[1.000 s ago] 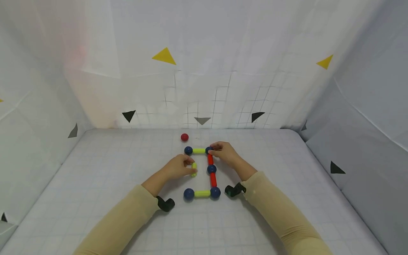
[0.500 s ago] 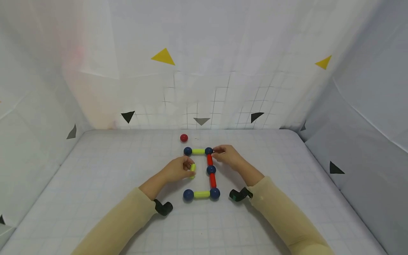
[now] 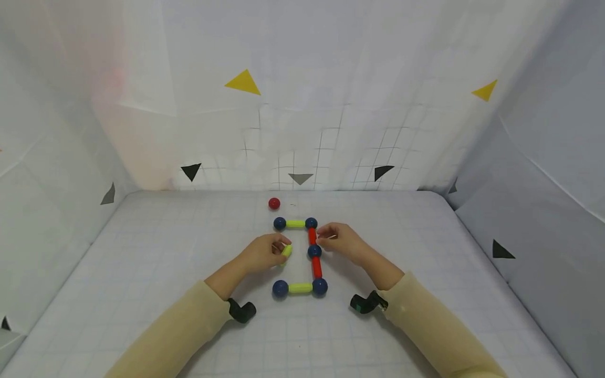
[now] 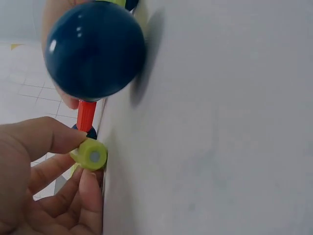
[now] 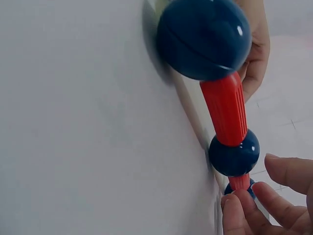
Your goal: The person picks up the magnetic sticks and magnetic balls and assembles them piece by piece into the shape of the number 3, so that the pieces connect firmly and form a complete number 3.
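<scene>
My left hand point(image 3: 260, 254) pinches a short yellow-green magnetic rod point(image 3: 286, 253) between thumb and fingers, tilted close above the table. In the left wrist view, the grey round end of that rod point(image 4: 95, 155) faces the camera. On the table lies a bracket-shaped frame of magnetic rods and blue balls, its left side gapped. Two red rods form its right side, the upper one point(image 3: 312, 236) and the lower one point(image 3: 316, 267), with a blue ball point(image 3: 314, 251) between them. My right hand point(image 3: 344, 242) is beside the upper red rod, thumb apart from the fingers; contact is unclear.
Yellow-green rods form the frame's far side point(image 3: 296, 223) and near side point(image 3: 300, 287). They end at the left in a far blue ball point(image 3: 280, 223) and a near blue ball point(image 3: 280, 289). A loose red ball point(image 3: 274, 203) lies behind the frame.
My right hand has come off the far right blue ball and moved nearer, alongside the upper red rod. The rod in my left hand has tilted; the frame looks unchanged.
</scene>
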{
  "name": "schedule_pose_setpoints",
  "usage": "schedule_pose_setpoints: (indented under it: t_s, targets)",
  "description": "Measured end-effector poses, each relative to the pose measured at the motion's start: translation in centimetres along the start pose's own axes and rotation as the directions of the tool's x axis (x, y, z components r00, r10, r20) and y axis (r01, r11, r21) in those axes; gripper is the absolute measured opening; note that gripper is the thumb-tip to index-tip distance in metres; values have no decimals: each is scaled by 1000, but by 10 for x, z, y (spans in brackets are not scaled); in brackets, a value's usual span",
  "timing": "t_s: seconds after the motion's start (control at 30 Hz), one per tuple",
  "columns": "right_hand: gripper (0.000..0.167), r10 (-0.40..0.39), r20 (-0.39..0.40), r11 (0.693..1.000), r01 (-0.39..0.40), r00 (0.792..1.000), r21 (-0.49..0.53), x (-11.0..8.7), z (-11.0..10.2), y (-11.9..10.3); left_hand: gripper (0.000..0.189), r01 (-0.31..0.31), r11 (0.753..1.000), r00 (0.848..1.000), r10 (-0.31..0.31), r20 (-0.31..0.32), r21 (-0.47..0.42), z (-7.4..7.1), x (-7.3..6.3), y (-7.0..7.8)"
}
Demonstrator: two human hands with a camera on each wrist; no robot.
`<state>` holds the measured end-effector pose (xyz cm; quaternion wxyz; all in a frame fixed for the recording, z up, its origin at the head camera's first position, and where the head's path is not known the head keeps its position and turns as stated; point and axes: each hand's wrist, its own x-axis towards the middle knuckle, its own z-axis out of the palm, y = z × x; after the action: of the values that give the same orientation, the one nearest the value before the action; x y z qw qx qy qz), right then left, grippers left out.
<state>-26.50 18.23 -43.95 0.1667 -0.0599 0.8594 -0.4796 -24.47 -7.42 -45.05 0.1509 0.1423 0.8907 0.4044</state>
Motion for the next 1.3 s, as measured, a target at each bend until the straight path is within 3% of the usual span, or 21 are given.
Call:
schedule_pose_setpoints:
  t_s: [0.43,0.73,1.3]
  targets:
    - [24,-7,6,1000,7,1000,-21,-16,8,-2,29,-50,999,999,50,-16,8,0,-3,1]
    - [22,4,-12,999,-4,1000,-31,-15,14,2,25,-31,999,999,32,31,-38,-2,-3,0]
    - [24,0,-43,1000,-2,999,-27,-15,15,-2,20,-27,994,999,30,25,-110,1,5,0]
